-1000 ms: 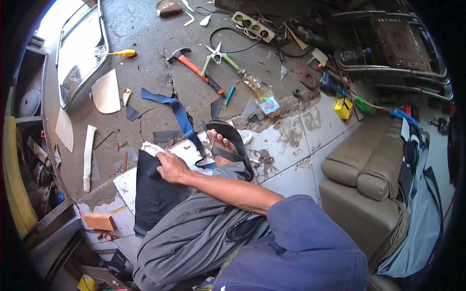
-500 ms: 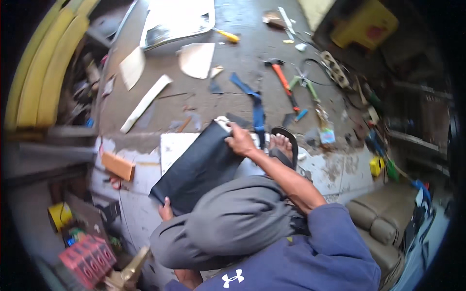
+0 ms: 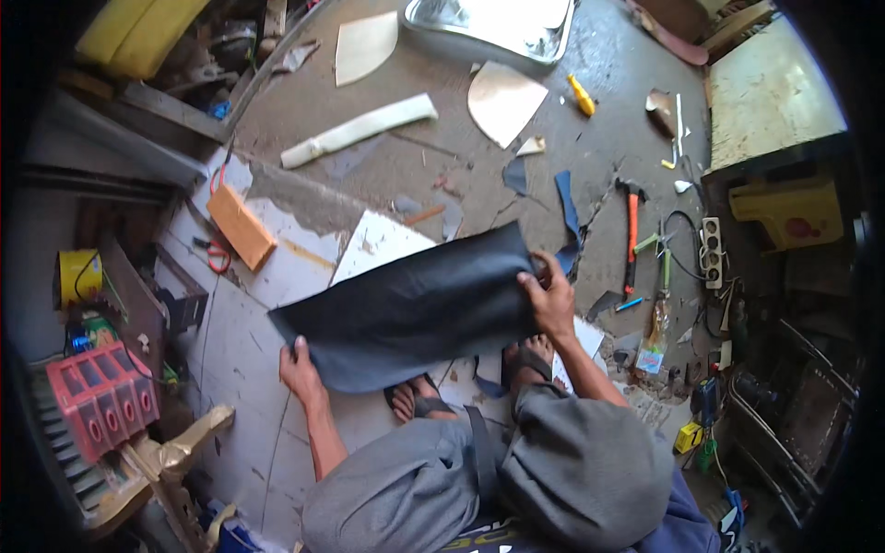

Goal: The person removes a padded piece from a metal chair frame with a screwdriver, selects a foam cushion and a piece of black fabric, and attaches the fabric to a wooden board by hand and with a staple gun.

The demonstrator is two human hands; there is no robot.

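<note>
A black, smooth sheet, leather-like in look, is stretched between my two hands above the floor, slightly raised at its right end. My left hand pinches its lower left corner, thumb on top. At the right edge my right hand grips it, thumb over the front face and fingers behind. Below the sheet lies a white board, partly covered by it. My sandalled feet show under the sheet's lower edge.
A hammer, green-handled pliers and a power strip lie to the right. An orange block and red-handled scissors are at the left. Farther off are pale cut pieces, a yellow-handled tool and a metal tray.
The black sheet has swung from a steep slant to nearly level and is spread wider. My knees have parted, showing both feet. The whole view has turned toward the left.
</note>
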